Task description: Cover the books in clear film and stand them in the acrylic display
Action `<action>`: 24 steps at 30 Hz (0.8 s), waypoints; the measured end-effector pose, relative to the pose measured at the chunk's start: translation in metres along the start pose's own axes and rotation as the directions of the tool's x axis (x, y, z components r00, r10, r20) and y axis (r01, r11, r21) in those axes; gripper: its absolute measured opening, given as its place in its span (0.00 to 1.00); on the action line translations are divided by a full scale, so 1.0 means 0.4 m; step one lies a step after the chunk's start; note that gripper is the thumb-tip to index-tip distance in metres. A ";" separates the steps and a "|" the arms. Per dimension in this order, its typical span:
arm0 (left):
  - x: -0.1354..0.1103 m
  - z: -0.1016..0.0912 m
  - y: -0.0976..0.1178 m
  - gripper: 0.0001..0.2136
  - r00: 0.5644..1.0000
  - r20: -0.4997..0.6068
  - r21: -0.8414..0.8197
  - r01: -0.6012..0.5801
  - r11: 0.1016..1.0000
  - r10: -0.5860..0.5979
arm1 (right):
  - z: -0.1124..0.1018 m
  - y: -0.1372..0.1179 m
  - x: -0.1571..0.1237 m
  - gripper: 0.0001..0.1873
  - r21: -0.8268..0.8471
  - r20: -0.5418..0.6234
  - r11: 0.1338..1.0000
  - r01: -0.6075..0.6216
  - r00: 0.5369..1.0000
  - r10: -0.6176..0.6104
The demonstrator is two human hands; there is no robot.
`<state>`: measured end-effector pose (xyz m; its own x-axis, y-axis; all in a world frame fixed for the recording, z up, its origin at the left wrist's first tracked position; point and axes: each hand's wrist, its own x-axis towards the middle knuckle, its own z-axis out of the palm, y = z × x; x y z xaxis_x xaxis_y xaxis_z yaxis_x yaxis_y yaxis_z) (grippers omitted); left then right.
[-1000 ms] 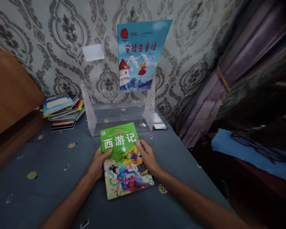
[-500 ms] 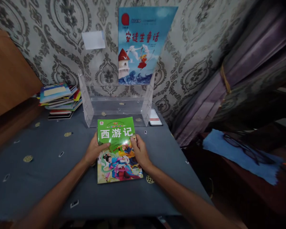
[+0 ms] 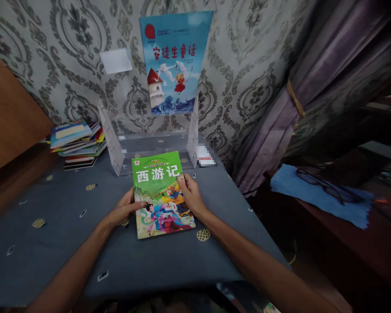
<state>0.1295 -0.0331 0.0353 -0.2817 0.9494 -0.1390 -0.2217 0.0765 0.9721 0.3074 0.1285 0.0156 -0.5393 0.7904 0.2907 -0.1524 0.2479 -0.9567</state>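
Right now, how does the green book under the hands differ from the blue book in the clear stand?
The green book lies on the grey-blue cloth with the left hand and right hand on it; the blue book stands upright in the clear stand, untouched. The green book shows costumed figures; the blue book shows a white tower and waves. Both have large Chinese titles near the top.

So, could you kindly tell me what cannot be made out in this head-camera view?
The white item beside the acrylic book stand: pixelated, so its kind cannot be told.
The spines of the stacked books: too small to read.
Part of the green picture book: covered by the right hand.
The coloured item at the bottom: cut off by the picture's edge.
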 end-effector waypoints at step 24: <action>0.037 0.002 0.051 0.33 0.999 0.025 0.063 -0.029 0.998 0.027 | -0.134 -0.019 0.045 0.26 0.103 0.475 0.969 -0.223 0.867 0.149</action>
<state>0.1217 -0.0170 0.0534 -0.2643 0.9584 -0.1077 -0.1546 0.0681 0.9856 0.3432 0.1709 0.0287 -0.8837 0.4564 0.1035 -0.1130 0.0066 -0.9936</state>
